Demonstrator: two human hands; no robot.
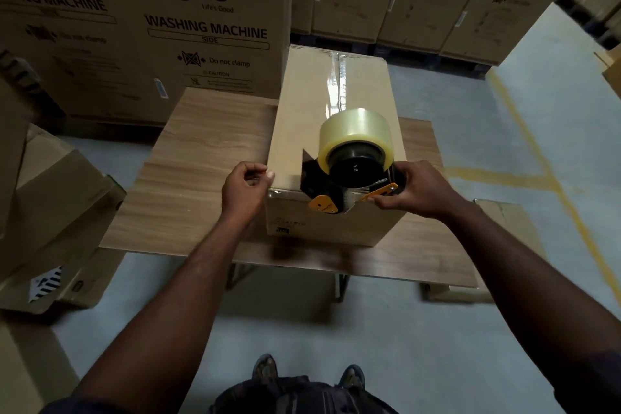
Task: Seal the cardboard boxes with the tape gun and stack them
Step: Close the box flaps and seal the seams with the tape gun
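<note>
The cardboard box (302, 118) lies lengthwise on the wooden worktop (201, 161), a little right of its middle. Its short near end faces me, set back from the near edge, and its long sides run toward the far edge. A strip of clear tape (336, 77) runs along the middle of its closed top.

The tape gun (349, 178) sits at the near end of that top, right at the near upper edge. Its roll of clear tape (353, 131) stands up above the black body, and its orange parts hang just over the near face.

My right hand (413, 190) is on the right side of the gun, fingers wrapped round the handle, with the fingertips (376, 200) pinched near the orange blade guard. My left hand (247, 190) is at the box's near left upper corner, well apart from the gun. Its fingers are curled in and the thumb tip presses against the corner edge; I cannot see anything held in it. So the box lies between my two hands.

Beyond the far edge stand tall washing machine cartons (168, 10). More brown boxes (50, 205) are stacked off the left edge, on the grey floor (504, 144)
</note>
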